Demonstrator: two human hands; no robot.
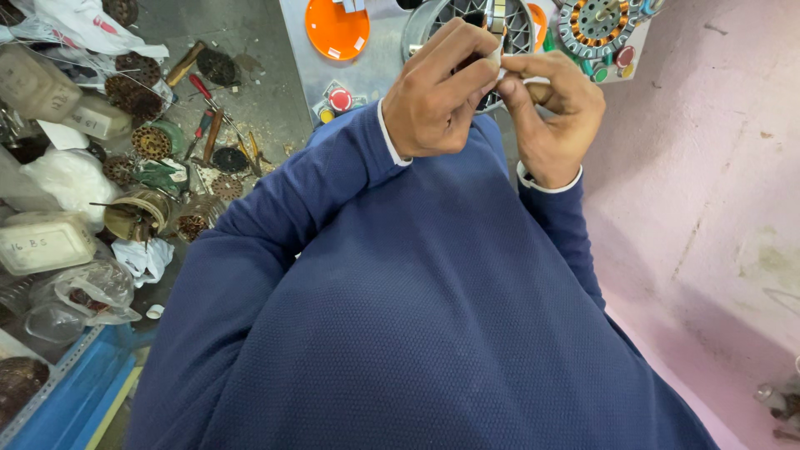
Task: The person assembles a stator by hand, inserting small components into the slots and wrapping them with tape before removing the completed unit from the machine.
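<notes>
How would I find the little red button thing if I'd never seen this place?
Start at the grey metal panel above the blue sleeve. Go down from the big orange disc to the panel's lower edge, left of the left hand. The red button is small, round and shiny, with a tiny yellow one beside it.

Navy textured sweater [417,317]; orange disc [337,28]; pink wall [708,167].

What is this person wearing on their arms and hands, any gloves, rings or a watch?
Both arms are covered by long sleeves of a dark blue textured knit sweater. A thin white shirt cuff peeks out at the left wrist, and another white cuff at the right. The left hand and right hand are bare: no gloves, and no ring or watch shows.
</notes>
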